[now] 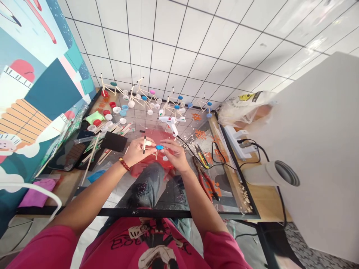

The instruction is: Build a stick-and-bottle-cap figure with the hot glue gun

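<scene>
Blue cap (pixel 159 147): sitting between my hands, above the glass worktop (pixel 131 188).
Left hand (pixel 137 150): my fingers are pinching the cap's left side, a black-ended stick (pixel 144 145) standing upright against them.
Right hand (pixel 176 154): my finger and thumb are gripping the cap's right side.
Glue gun (pixel 172 123): lying just beyond my hands, its black cord (pixel 190 149) running rightward.
Pliers (pixel 206 181): resting to the right of my right hand.
Stick-and-cap pieces (pixel 150 101): standing along the far edge, beside the tiled wall (pixel 168 48).
</scene>
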Motion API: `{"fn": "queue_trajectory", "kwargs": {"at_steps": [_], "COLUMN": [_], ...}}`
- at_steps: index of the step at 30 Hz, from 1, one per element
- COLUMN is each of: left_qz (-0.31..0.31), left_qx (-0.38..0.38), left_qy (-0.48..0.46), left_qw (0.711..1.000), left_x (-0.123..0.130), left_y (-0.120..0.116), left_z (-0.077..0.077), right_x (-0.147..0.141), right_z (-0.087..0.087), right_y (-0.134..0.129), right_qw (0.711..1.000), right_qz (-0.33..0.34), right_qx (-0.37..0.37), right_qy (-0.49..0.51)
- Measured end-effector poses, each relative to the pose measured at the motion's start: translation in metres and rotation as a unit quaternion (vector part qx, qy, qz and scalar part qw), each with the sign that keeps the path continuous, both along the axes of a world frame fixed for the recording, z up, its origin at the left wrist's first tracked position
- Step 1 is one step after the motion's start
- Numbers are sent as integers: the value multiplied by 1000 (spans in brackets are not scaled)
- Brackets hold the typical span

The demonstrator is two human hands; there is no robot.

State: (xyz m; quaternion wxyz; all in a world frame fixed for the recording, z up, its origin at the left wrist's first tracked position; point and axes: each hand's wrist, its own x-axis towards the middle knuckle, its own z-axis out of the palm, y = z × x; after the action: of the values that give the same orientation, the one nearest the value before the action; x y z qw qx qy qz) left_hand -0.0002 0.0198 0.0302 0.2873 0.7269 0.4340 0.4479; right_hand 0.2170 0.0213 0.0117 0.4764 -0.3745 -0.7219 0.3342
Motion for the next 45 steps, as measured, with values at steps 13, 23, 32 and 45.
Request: {"fn": "queue_trajectory", "kwargs": {"at_steps": [13,23,32,45], "left_qz": [2,-5,-25,-12], "left_qx": [17,3,-82,-50], "left_qy": [-34,-18,17,-3], "left_qw": [999,1000,996,999], "left_x": [3,2,-13,-5], "left_y": [3,4,1,-3], "left_z": [-5,-4,5,2], "right_x": [-1,-1,3,-12], "right_z": [0,0,-2,5], "right_y": [1,1,0,-5], "right_qw": [1000,1000,1000,999], "right_qz": [-6,0,-3,-38], "right_qx": [-2,5,-6,16], "right_qy": [1,-7,-28,-14]}}
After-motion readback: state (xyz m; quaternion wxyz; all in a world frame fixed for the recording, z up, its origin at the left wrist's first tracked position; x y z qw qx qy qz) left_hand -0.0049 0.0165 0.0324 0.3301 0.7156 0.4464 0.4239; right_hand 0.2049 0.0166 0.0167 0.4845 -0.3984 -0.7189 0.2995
